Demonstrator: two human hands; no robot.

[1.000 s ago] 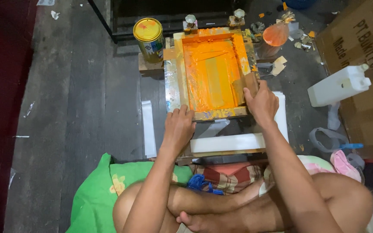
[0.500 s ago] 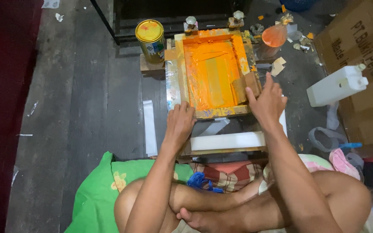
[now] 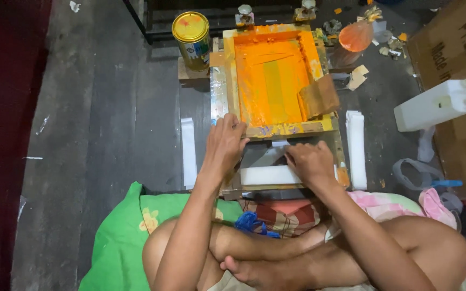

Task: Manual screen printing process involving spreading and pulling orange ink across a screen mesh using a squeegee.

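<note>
A wooden screen-printing frame (image 3: 287,129) coated in orange ink lies on a low board in front of my crossed legs. My left hand (image 3: 225,143) grips its near left corner, and the near edge looks lifted. My right hand (image 3: 308,161) reaches just under that near edge, its fingers pinched on a white strip (image 3: 268,175) lying on the board. A brown squeegee (image 3: 319,97) leans inside the frame at its right side.
A yellow-lidded paint can (image 3: 191,32) stands at the frame's far left. White strips lie left (image 3: 189,151) and stacked right (image 3: 356,148) of the board. To the right are a white jerrycan (image 3: 435,105), a cardboard box (image 3: 459,54) and an orange-filled bag (image 3: 356,35). A green cloth (image 3: 120,237) lies under my left knee.
My right hand left the frame's near right corner and came down under its near edge onto the white strip. My left hand stayed on the near left corner. The squeegee now shows in the frame.
</note>
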